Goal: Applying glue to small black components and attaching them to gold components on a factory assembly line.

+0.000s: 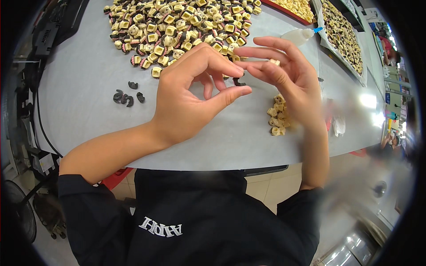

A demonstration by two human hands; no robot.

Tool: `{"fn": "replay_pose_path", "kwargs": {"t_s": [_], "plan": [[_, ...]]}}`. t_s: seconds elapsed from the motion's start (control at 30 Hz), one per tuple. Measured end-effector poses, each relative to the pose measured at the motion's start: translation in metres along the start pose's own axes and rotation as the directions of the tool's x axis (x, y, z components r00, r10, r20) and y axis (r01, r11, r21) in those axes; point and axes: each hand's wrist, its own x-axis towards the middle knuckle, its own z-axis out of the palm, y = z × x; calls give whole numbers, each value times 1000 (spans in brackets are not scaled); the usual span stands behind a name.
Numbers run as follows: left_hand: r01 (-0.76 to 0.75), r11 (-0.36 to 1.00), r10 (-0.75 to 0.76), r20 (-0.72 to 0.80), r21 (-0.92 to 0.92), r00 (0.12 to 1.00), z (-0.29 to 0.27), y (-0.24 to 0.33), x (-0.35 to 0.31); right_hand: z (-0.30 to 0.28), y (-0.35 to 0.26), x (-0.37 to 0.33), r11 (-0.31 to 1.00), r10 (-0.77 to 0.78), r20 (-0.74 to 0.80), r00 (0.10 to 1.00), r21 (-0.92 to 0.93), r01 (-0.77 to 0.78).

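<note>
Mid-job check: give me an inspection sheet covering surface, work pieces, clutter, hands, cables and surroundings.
Surface: smooth grey tabletop, glare toward its right side.
Work pieces: large heap of small cream, black and pink pieces at the far side; several loose curved black pieces at left; cluster of small cream pieces right of centre.
Clutter: whitish bottle with blue tip, far right.
Hands: left hand pinches a small curved black piece; right hand holds a small cream piece.
Cables: thin black cable along the table's left edge.
Surroundings: round black fan, lower left; tiled floor.
</note>
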Motion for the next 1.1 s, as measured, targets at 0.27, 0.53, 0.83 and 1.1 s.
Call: {"fn": "replay_pose_path", "kwargs": {"t_s": [0.27,0.53,0.83,1.1], "plan": [[27,1000,-27,13,0,1000,0,3,0,-12,0,-4,962,127,130,983,-257,-90],[17,1000,-17,19,-5,1000,1,1,0,-7,5,3,946,-197,-45,979,-273,178],[-5,1000,4,-26,-19,1000,2,1,1,-18,8,1,910,-215,16,977,-361,206],[-1,1000,1,5,6,1000,0,1,1,-16,3,1,927,-153,27,988,-342,153]]}}
